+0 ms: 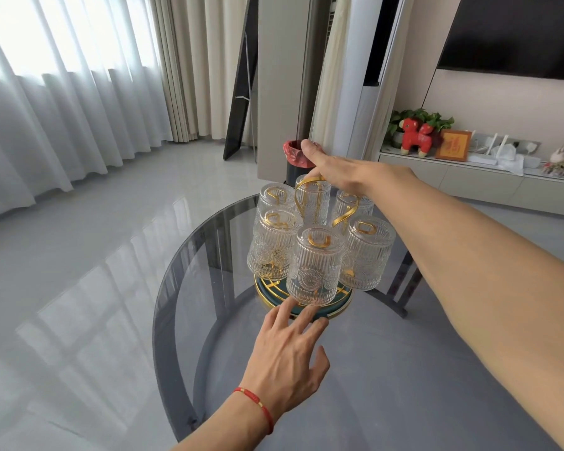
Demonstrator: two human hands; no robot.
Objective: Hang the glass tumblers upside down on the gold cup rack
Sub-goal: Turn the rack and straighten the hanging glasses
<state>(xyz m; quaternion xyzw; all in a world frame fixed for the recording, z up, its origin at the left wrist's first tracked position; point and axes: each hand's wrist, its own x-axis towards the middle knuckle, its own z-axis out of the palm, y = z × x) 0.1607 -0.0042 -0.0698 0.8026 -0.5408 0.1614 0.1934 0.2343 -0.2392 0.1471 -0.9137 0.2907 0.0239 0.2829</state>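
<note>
— Where is the gold wire cup rack (308, 203) sitting, as we are looking down on it?

— We are seeing it standing on the round smoked-glass tabletop (355, 369), toward the far edge, on its round dark green base with a gold rim (339, 307).

— And the clear ribbed glass tumblers (315, 268)?

— We are counting six of them, all hanging upside down on the rack's gold prongs in a ring around the looped handle. The nearest one is hanging just above the base, facing the near edge.

— What are our hands doing?

— Our right hand (342, 172) is reaching in from the right edge and closing on the top of the rack's gold handle loop; the fingers are curling behind it, so we are not seeing how tightly. Our left hand (288, 356), wearing a red string bracelet (258, 406) on the wrist, is hovering with fingers spread wide, holding nothing, its fingertips (287, 305) lying just beside the base rim under the nearest tumbler. Whether they are touching it, we cannot tell.
</note>
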